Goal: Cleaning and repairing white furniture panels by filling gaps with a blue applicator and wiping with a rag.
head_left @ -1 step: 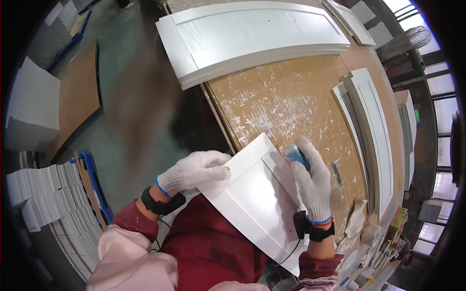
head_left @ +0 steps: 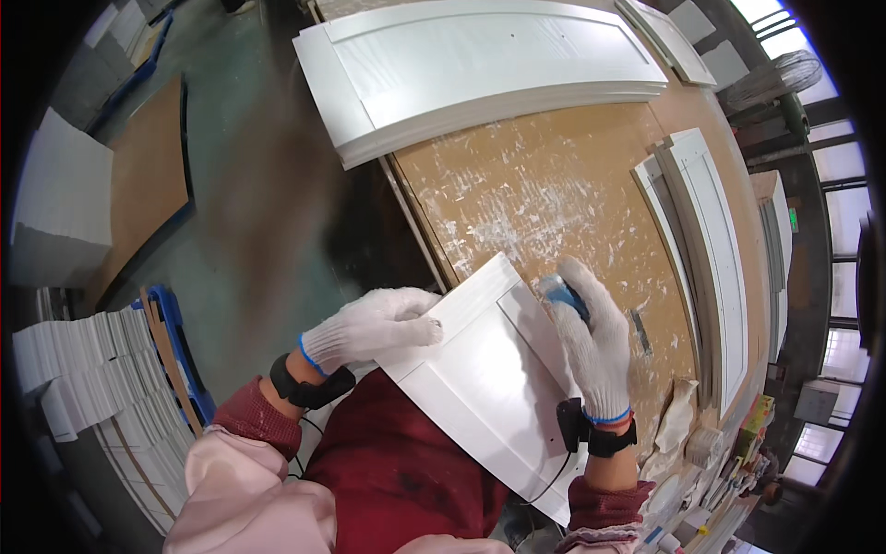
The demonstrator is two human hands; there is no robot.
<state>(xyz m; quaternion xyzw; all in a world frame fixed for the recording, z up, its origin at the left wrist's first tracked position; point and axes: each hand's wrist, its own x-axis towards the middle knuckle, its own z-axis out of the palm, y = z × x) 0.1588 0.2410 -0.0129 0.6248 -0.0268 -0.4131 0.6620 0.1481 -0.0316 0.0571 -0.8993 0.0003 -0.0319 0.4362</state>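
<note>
Plainly, nearest the camera is a dark red apron [head_left: 397, 452], marked with a darker stain at the front, with pink sleeves [head_left: 254, 494] at its sides ending in dark red cuffs. Each wrist carries a black strap, and both hands wear white knit gloves.

The white panel [head_left: 471, 369] lies aslant before the person, its near part over the apron and its far corner overlapping the bench edge in view; whether it bears on the bench cannot be told. It has a raised frame around a flat centre.

The left hand [head_left: 378, 325] is partly closed on the panel's left edge, thumb over the face; the fingertips beneath are hidden. The right hand [head_left: 595, 342] is curled around a blue block [head_left: 566, 295] at the panel's right edge; contact between block and panel cannot be confirmed.

Beyond is the bench [head_left: 526, 208], its brown top scuffed with white. Narrow white panels [head_left: 715, 268] are stacked on its right side, and a stack of wider ones [head_left: 480, 74] lies across its far end.

To the left, piled white boards [head_left: 101, 369] stand low, with a brown sheet [head_left: 148, 175] farther off. A caged fan [head_left: 780, 78] stands at far right, before the windows [head_left: 844, 208].
</note>
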